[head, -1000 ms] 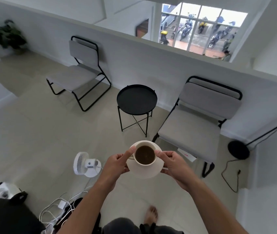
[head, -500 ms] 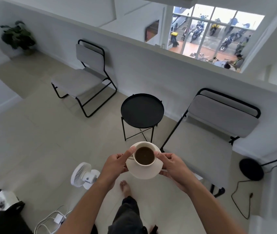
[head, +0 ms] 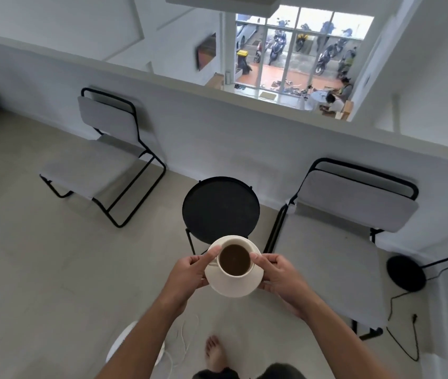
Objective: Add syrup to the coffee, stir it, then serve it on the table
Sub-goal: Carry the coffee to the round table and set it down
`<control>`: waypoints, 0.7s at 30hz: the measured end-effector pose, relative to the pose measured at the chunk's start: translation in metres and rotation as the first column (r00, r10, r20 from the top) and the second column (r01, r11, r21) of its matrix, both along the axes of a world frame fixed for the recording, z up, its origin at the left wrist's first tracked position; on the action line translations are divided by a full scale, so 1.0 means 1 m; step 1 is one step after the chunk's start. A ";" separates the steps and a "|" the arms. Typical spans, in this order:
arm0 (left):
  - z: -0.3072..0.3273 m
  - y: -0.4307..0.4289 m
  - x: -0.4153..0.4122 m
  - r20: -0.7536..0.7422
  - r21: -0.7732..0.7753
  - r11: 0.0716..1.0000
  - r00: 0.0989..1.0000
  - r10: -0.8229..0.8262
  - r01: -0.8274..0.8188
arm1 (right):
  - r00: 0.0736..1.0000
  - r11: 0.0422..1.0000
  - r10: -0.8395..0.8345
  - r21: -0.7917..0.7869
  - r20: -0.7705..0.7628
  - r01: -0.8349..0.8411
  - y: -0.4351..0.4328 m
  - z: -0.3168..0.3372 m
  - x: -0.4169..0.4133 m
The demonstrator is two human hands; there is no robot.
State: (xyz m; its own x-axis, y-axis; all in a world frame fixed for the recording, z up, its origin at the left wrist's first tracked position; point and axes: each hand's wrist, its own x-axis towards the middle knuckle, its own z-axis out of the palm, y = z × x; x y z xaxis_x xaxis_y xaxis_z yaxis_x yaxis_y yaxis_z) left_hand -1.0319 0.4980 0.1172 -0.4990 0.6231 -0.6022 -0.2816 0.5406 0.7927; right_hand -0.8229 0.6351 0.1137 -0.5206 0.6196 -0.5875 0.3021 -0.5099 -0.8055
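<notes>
A white cup of dark coffee (head: pixel 235 259) stands on a white saucer (head: pixel 233 284) that I carry in the air with both hands. My left hand (head: pixel 190 274) grips the saucer's left rim, its thumb against the cup. My right hand (head: pixel 277 274) grips the right rim, thumb touching the cup's edge. The round black side table (head: pixel 220 209) stands just beyond the saucer, between two chairs; its top is bare.
A grey chair (head: pixel 108 157) stands left of the table and another grey chair (head: pixel 337 242) right of it, both against a low white wall. A black lamp base (head: pixel 406 272) with its cable lies at the right. A white fan (head: pixel 124 343) and cord lie under my left arm.
I have walked forward with the cup and saucer: the black table and chairs are nearer and lower in view. The fan has slid under my arm. My grip has not changed.
</notes>
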 end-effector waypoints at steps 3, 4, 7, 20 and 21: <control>-0.002 0.024 -0.032 0.011 0.002 0.999 0.999 -0.033 0.033 | 1.000 1.000 -0.015 0.018 0.022 0.015 0.018 0.000 -0.028; -0.006 0.030 -0.042 0.020 0.003 0.999 0.999 -0.040 0.040 | 1.000 1.000 -0.008 0.012 0.026 0.008 0.024 -0.002 -0.036; -0.013 0.048 -0.069 0.055 0.007 0.999 0.998 -0.038 0.038 | 0.999 1.000 -0.002 0.011 0.044 0.001 0.042 -0.001 -0.061; -0.033 0.141 -0.149 0.101 -0.012 0.999 0.994 0.037 -0.036 | 0.994 0.998 0.059 0.014 0.091 -0.060 0.151 -0.015 -0.155; -0.032 0.149 -0.153 0.099 -0.016 0.999 0.994 0.047 -0.046 | 0.993 0.997 0.071 0.014 0.095 -0.073 0.161 -0.015 -0.162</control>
State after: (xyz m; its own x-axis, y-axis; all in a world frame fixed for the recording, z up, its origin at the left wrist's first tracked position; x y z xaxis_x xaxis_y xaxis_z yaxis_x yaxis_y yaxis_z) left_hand -1.1848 0.6475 0.0850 -0.4645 0.5918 -0.6588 -0.3840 0.5357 0.7520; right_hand -0.9844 0.7964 0.0989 -0.5072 0.5927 -0.6256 0.4124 -0.4705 -0.7801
